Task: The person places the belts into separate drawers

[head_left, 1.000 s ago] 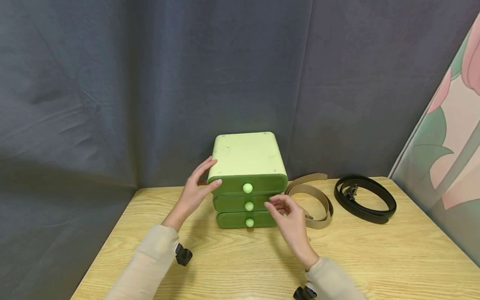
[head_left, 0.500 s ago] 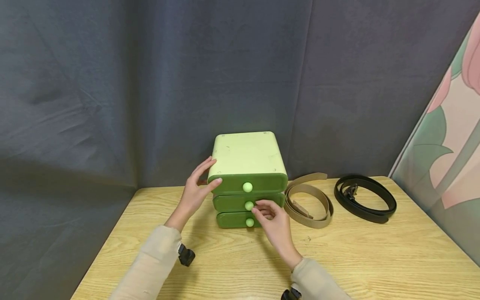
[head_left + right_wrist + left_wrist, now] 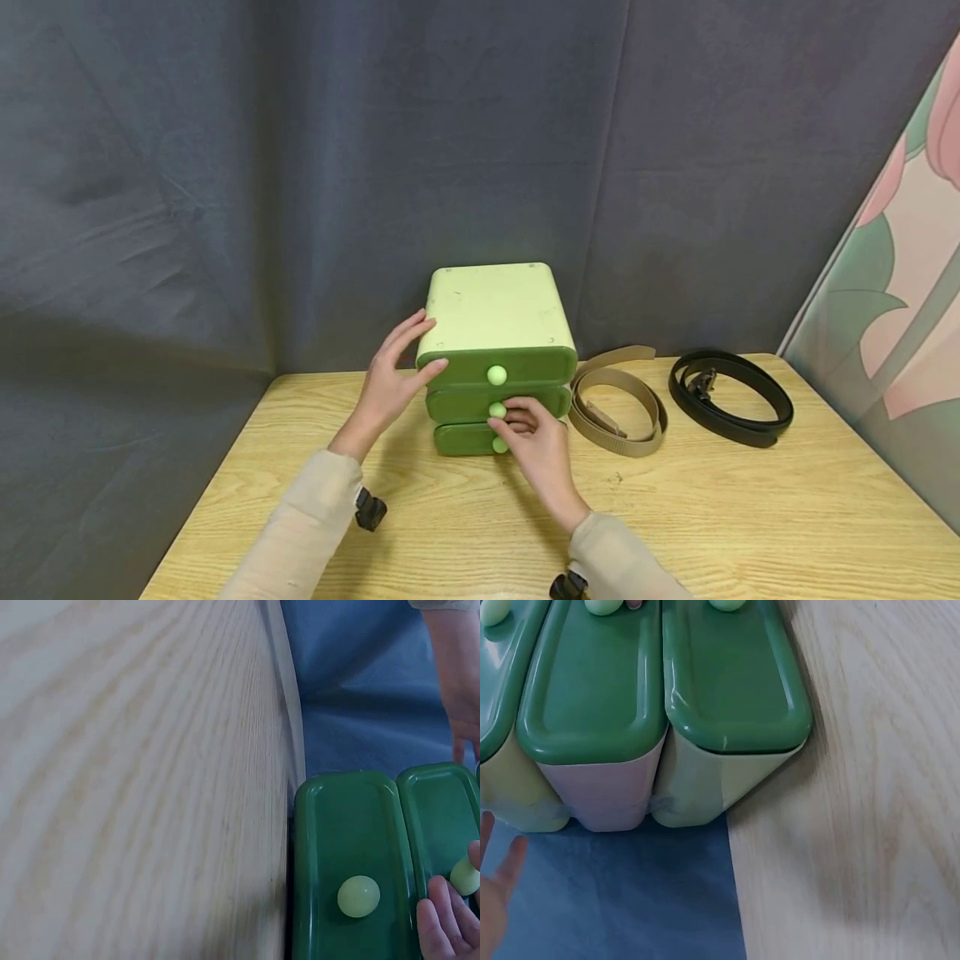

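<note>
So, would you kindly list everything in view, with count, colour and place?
Drawer unit: one, pale green on top, centre
Drawer fronts: three, dark green, stacked
Knobs: three, pale green, one per drawer front
Tan belt: one, tan, coiled right of the unit
Black belt: one, black, coiled farther right
Table: one, light wood, underneath
Curtain: dark blue-grey, behind
Floral panel: one, pink and green, far right
Wrist devices: two, black, one per wrist
Sleeves: two, beige, foreground
Left hand: one, bare, touching the unit's left side
Right hand: one, bare, pinching the middle knob
</note>
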### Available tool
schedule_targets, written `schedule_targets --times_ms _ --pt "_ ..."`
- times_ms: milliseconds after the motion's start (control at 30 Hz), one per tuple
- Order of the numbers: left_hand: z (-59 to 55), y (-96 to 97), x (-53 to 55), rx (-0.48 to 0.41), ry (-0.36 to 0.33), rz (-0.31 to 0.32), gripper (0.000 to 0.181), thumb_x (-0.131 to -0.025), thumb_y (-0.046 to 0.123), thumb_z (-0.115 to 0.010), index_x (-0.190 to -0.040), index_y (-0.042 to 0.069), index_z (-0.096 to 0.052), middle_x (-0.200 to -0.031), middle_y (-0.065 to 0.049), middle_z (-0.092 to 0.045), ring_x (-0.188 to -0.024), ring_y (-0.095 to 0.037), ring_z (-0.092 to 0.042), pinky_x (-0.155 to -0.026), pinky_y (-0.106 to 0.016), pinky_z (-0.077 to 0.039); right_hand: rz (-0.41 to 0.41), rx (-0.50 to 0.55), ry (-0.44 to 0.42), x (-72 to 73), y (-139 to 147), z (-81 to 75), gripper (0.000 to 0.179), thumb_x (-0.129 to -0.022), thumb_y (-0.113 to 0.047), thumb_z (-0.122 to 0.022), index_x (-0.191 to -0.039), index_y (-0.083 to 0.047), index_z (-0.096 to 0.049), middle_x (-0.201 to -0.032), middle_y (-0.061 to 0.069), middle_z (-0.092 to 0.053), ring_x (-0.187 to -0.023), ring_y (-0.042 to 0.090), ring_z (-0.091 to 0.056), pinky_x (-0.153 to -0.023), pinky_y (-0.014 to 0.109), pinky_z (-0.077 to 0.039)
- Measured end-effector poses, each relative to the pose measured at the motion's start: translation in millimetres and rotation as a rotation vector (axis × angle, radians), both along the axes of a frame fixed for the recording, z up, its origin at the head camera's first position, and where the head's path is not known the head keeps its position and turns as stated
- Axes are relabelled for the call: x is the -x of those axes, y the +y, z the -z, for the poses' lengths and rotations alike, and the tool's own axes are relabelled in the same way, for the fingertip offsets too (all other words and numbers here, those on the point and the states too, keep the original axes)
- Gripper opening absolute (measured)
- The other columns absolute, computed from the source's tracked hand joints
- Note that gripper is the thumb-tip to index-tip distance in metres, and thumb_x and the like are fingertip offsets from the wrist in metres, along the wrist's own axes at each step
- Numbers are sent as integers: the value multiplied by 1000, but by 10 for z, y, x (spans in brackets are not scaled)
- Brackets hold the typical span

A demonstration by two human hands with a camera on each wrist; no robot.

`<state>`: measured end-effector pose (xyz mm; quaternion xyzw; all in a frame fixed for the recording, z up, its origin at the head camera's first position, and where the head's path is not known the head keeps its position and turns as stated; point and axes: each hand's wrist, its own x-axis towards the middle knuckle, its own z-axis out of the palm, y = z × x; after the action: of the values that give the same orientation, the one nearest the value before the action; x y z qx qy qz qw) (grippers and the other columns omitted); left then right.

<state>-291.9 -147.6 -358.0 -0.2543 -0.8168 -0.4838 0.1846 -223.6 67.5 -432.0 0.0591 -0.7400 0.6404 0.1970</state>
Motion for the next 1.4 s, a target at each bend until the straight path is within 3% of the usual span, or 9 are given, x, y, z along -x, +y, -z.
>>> schedule_targets --times_ms 200,600,967,1400 --pt "-45 42 4 78 55 -37 55 -89 31 -77 -140 26 -58 -154 8 -40 -142 -22 -34 -110 -58 -29 32 -20 1 48 -11 -19 24 -82 -10 -82 -100 -2 -69 -90 10 -73 -79 19 -70 -69 24 -56" --pt "-15 99 5 16 70 -97 52 -86 37 -79 -134 26 -63 -149 11 -47 -138 -15 -41 -106 -47 -39 34 -3 11 2 3 4 16 -82 -11 -82 -92 -3 -73 -88 8 -74 -75 18 -70 -67 24 -56" --pt "-21 86 1 13 61 -81 51 -86 34 -79 -133 24 -64 -148 9 -47 -136 -16 -44 -100 -46 -43 -12 -5 25 -230 36 -45 16 -81 -9 -82 -92 -3 -73 -88 8 -74 -75 18 -71 -68 26 -57" --pt "-57 61 -16 36 39 -78 51 -85 32 -80 -132 22 -64 -148 7 -47 -133 -17 -46 -93 -41 -44 -62 -62 -56 -519 87 -73 14 -79 -3 -83 -88 -7 -73 -84 2 -73 -75 13 -70 -69 26 -58"
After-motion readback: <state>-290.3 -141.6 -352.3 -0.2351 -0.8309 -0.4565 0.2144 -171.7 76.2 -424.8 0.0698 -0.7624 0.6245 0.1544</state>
